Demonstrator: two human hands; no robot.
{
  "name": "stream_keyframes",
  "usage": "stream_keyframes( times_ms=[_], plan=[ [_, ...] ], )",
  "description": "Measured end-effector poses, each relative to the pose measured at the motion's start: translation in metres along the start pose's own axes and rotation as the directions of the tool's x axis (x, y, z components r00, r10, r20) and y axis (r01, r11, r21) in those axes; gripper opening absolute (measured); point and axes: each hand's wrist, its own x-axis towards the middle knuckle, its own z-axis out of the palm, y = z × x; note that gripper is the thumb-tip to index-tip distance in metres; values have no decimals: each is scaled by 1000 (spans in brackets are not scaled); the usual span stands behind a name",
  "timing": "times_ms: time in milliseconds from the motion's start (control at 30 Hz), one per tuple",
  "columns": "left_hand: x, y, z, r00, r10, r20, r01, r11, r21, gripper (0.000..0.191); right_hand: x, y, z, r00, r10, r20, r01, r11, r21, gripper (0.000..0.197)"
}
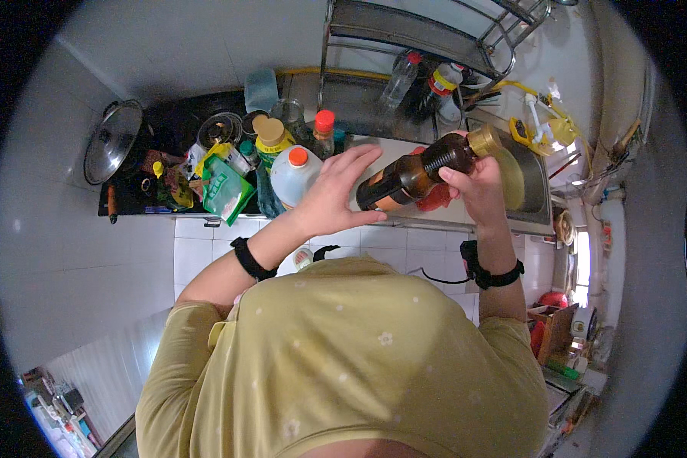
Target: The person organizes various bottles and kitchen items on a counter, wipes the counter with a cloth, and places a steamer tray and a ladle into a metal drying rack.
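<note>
My right hand (481,189) grips a dark brown bottle (403,177) near its neck. The bottle has a gold cap (483,141) and a dark label with orange patches; it lies tilted in the air, cap to the right. My left hand (338,192) is by its base with thumb and fingers spread. Whether the palm touches the base is hard to tell. Partly hidden behind the bottle is a red object (433,198) on the light countertop (372,147). Beside my left hand stands a whitish plastic jug (292,177) with an orange cap.
Left of the jug are a yellow-capped bottle (273,137), a red-capped bottle (324,129) and a green bag (223,189). A lidded pan (114,143) sits at the far left. A metal rack (412,34) rises behind; a sink (535,189) holding a yellowish basin (509,177) is right.
</note>
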Motion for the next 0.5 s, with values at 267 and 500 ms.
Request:
stream_keyframes(
  times_ms=[267, 500],
  plan=[
    [40, 36, 38, 998, 3, 70, 9, 986, -168, 89, -22, -27, -27, 989, -102, 112, 100, 995, 18, 46],
    [63, 82, 91, 964, -184, 191, 245, 894, -374, 80, -45, -31, -81, 995, -94, 35, 92, 994, 56, 44]
  ],
)
